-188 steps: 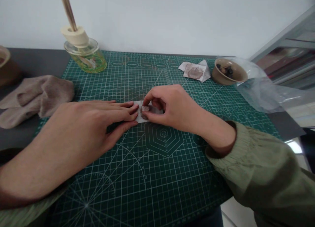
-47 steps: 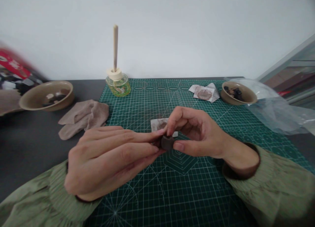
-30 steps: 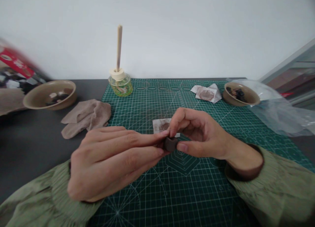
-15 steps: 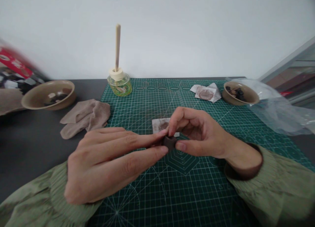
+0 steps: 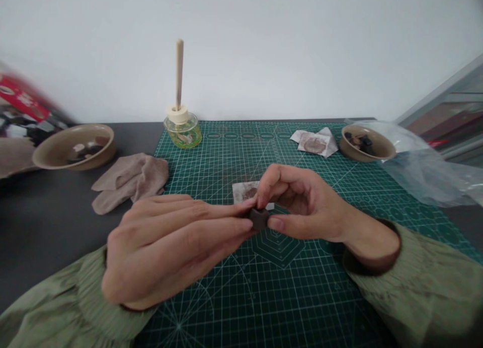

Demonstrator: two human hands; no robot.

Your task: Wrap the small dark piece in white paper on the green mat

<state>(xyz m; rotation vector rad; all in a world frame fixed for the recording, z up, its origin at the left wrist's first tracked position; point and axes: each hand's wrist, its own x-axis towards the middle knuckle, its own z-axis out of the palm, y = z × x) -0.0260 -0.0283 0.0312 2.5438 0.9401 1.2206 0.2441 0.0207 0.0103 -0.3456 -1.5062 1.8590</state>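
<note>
Above the green cutting mat, a small dark brown block is held between both hands. My left hand reaches in from the left with its fingers stretched together, and their tips pinch the block's left side. My right hand grips the block's right side between thumb and forefinger, its other fingers curled in. The block's underside is hidden. Just behind the fingertips lies a white paper piece with a dark smudge, partly covered by the right hand.
A crumpled brown cloth and a tan bowl of dark pieces are at left. A reed diffuser stands behind. At right are stained white papers, another bowl with dark pieces, and a clear plastic bag.
My left hand has rolled slightly, its fingers drawing closer together at the block. The right hand has stayed nearly still. The whole view has shifted a little.
</note>
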